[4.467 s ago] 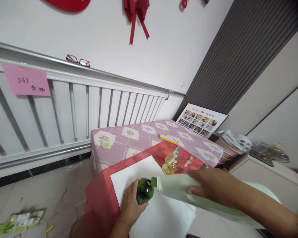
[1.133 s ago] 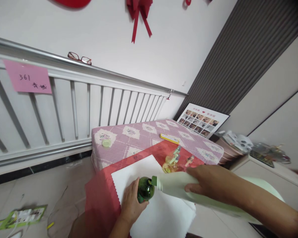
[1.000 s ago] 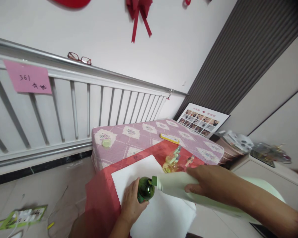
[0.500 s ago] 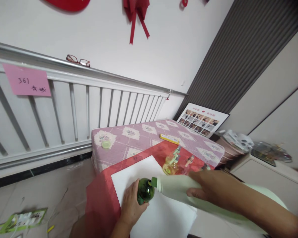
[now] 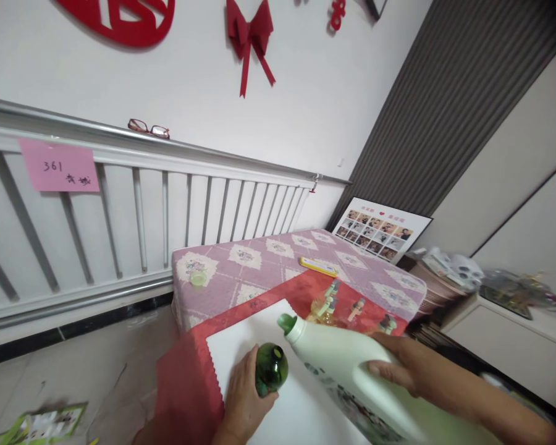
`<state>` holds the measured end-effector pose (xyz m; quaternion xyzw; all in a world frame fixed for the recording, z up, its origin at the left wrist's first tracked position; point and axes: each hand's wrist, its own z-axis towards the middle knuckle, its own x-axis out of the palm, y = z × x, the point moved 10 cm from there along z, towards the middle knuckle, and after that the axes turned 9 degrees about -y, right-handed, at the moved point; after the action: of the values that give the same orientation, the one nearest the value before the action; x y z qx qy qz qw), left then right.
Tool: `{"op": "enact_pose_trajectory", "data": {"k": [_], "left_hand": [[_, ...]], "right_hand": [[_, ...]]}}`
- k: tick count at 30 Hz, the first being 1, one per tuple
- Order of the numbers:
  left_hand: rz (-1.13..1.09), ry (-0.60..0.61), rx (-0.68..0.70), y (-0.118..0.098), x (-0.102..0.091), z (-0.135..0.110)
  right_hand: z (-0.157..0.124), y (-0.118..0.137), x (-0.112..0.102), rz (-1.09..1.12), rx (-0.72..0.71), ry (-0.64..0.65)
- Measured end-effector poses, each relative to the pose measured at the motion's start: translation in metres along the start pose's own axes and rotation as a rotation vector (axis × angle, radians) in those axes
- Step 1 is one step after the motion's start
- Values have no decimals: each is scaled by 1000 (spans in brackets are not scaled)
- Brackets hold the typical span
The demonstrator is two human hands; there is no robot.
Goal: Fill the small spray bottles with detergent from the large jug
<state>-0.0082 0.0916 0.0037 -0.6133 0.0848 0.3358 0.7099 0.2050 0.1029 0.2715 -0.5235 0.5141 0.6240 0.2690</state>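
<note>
My left hand (image 5: 248, 395) is wrapped round a small round dark-green glass bottle (image 5: 272, 369) whose uncapped mouth faces up. With my right hand (image 5: 393, 364) I grip the handle of a large pale-green detergent bottle (image 5: 338, 352), tilted with its green spout (image 5: 286, 321) up and to the left. The spout is above and just right of the glass bottle's mouth, apart from it. No liquid shows between them. Beneath both lies a white sheet (image 5: 241, 337) with a scalloped edge, on a red cloth (image 5: 185, 371).
Behind the large bottle stand several small spray bottles (image 5: 327, 303). A yellow case (image 5: 318, 266) and a small pale-green lid (image 5: 197, 279) lie on the purple patterned cover (image 5: 222, 259). A white radiator (image 5: 167, 216) runs along the wall, with glasses (image 5: 149, 128) on top.
The detergent bottle has tipped back, its spout lifting away from the glass bottle's mouth and its printed side turning into view. My left hand still holds the glass bottle in place.
</note>
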Motion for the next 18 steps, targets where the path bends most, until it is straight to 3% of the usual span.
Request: {"op": "enact_pose_trajectory", "data": {"k": [5,10,12,14,18], "left_hand": [[12,2,-15,5,4,1],[26,38,-2,17,18,3],[43,51,8,20,24,5],[63,35,8,22,26,7],[106,-2,22,23,25,8]], "right_hand": [[19,6,-34,67,44,-152],[55,15,-38,234,-5,-529],[75,15,-23,457,-18,-640],[104,9,10,772,61,-609],[152,13,68,914,149,-599]]}}
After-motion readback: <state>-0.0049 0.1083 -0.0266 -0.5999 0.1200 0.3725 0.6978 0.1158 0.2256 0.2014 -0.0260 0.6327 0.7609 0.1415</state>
